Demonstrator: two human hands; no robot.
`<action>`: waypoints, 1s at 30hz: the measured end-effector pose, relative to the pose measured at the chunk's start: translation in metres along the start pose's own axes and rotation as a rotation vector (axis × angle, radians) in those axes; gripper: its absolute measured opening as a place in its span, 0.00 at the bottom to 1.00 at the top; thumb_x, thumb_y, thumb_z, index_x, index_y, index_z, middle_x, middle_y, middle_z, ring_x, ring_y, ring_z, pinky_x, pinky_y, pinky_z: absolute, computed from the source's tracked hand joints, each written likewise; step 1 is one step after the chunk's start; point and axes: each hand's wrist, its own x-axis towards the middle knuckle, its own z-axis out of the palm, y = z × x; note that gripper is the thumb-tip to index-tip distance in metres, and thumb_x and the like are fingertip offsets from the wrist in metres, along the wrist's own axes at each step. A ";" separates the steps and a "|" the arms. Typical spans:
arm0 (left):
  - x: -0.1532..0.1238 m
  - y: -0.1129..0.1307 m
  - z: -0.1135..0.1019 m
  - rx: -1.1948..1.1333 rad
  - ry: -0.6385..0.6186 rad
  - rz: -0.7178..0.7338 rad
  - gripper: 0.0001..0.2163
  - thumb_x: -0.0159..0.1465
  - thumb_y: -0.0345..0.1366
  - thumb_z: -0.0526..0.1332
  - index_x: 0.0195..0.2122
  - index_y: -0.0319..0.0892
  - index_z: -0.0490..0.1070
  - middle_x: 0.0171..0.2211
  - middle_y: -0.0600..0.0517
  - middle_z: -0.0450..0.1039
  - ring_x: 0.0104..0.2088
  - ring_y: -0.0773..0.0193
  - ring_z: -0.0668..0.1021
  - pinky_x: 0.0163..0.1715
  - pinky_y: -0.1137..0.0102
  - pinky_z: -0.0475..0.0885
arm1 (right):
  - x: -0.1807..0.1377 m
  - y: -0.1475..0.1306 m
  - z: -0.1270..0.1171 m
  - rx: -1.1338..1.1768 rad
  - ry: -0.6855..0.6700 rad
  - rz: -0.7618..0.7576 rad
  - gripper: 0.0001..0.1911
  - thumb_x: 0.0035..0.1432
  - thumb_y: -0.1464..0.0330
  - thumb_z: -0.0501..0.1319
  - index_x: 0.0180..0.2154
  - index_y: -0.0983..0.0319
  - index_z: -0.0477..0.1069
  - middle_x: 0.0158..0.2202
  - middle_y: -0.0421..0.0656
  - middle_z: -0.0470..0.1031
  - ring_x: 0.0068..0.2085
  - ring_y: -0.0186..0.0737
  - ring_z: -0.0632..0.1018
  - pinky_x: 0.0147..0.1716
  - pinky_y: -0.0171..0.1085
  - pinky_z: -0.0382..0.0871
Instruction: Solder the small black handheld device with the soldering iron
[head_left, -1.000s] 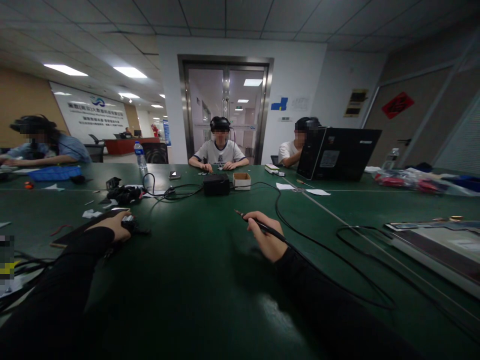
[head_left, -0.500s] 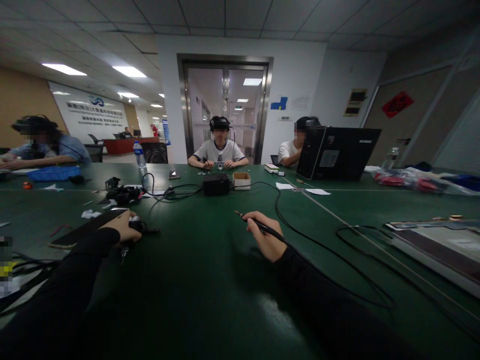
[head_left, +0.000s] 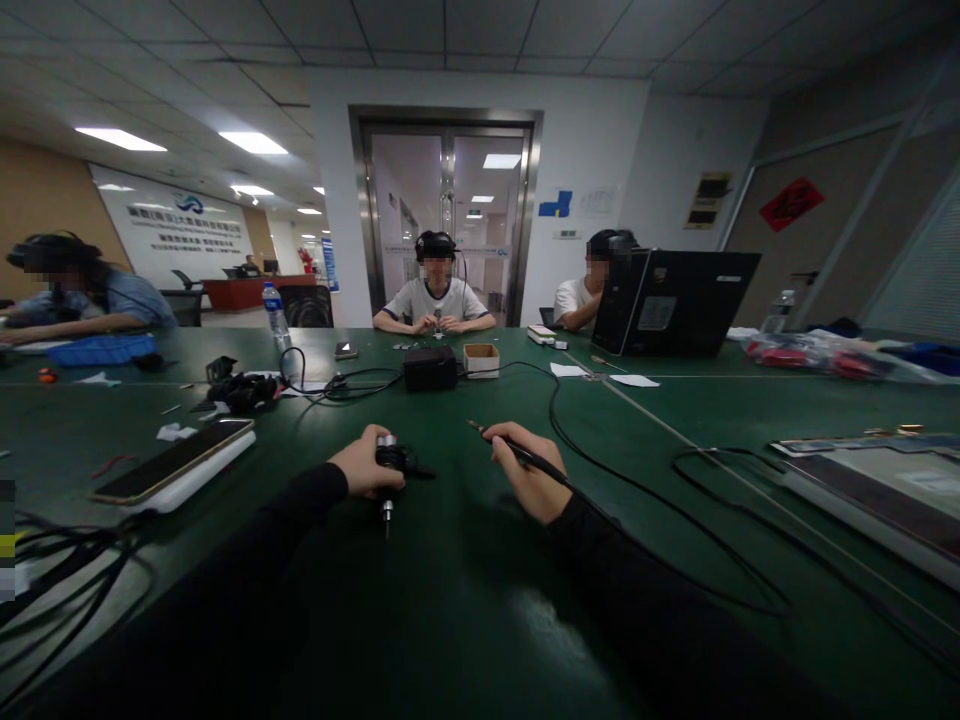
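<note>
My left hand [head_left: 365, 467] is closed round a small black part with a metal shaft [head_left: 388, 478], held just above the green table [head_left: 450, 560] near its middle. My right hand [head_left: 525, 468] grips a thin black pen-like tool [head_left: 517, 452] like a pencil, its tip pointing left toward the small part. A black cable [head_left: 675, 540] runs from the tool across the table to the right. The two hands are about a hand's width apart.
A phone on a white box [head_left: 176, 463] lies left of my hands, with tangled cables [head_left: 67, 570] at the near left. A black box [head_left: 430, 368], a small carton [head_left: 481, 359], a water bottle [head_left: 275, 312] and a laptop [head_left: 675, 303] stand farther back. Three people sit around the table.
My left hand has carried the small black part from beside the phone on the left to the table's middle, close to my right hand. The right hand has stayed put.
</note>
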 end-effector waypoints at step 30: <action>0.070 0.052 0.068 0.057 -0.020 0.188 0.26 0.66 0.50 0.40 0.42 0.37 0.71 0.48 0.39 0.73 0.47 0.53 0.76 0.48 0.64 0.70 | 0.000 0.000 -0.001 -0.016 0.005 -0.011 0.11 0.61 0.67 0.54 0.37 0.59 0.75 0.31 0.41 0.78 0.32 0.37 0.78 0.32 0.32 0.67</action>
